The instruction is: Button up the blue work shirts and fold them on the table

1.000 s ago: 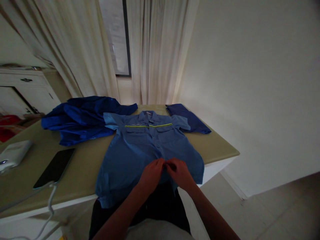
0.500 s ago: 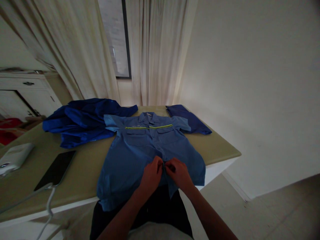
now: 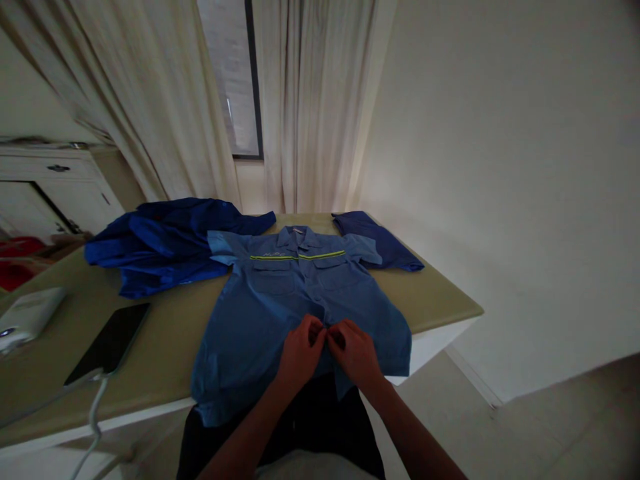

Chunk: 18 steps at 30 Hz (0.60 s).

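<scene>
A blue short-sleeved work shirt (image 3: 255, 313) lies face up, collar away from me, with a yellow-green stripe across its chest above two flap pockets. Its lower hem hangs over the near table edge against my dark trousers. My left hand (image 3: 303, 343) pinches the front opening low on the shirt. Right beside it, fingertips nearly touching, my right hand (image 3: 354, 348) pinches the other side of that opening. Both hands have their fingers closed on the cloth. Whatever lies between the fingertips, such as a button, is too small to make out.
A crumpled dark blue garment (image 3: 165, 240) lies at the left, and a folded navy garment (image 3: 380, 240) at the right. A phone (image 3: 107, 343) with a cable and a white device (image 3: 30, 317) rest on the table (image 3: 445, 300). Curtains (image 3: 320, 100) hang behind; a wall stands right.
Both hands keep hold of the shirt front and have drawn slightly closer together, with the right shifting a little to the left. The garments stay in place.
</scene>
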### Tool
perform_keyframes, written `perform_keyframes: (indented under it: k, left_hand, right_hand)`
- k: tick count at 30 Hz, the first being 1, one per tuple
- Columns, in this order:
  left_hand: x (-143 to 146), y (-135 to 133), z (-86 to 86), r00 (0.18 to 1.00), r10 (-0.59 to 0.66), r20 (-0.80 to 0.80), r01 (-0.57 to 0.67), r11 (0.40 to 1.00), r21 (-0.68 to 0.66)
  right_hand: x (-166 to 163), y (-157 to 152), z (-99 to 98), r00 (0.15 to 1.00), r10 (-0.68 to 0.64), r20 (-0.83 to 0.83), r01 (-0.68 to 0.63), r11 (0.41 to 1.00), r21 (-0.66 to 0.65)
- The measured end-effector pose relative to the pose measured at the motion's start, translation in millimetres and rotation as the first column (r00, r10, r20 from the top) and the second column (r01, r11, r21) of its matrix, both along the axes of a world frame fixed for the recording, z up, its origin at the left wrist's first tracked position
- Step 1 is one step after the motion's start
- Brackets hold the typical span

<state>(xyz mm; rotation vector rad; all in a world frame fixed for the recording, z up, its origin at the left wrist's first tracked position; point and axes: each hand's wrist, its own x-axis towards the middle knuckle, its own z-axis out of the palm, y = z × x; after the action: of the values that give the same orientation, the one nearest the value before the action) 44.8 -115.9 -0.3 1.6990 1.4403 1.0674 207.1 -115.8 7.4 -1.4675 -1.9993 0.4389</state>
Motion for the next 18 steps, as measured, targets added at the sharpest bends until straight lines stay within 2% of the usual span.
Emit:
perform_keyframes:
  k: [3,6,12,18]
  left_hand:
    - [-2.4,2.1,-2.3,0.999,-0.004,0.044,0.005,1.000,-0.009]
    - [-5.3,2.5,-4.9,0.998,-0.035,0.057,0.037,0.999,-0.024]
    - [-9.4,1.5,-7.7,0.999,-0.042,-0.010,0.042,0.999,-0.016]
    - [-10.9,4.3,-10.5,0.996,-0.077,0.050,0.078,0.997,-0.016]
  right_hand:
    - [0.5,4.1,0.6,0.989,-0.002,-0.151,-0.009,0.997,-0.073]
    - [1.8,8.4,0.0,0.978,-0.007,-0.207,-0.022,0.990,-0.136]
    - [0.6,10.6,1.0,0.993,0.029,-0.116,-0.049,0.984,-0.171]
    - [-6.8,5.5,-0.8,0.999,-0.003,0.051,0.006,0.998,-0.062]
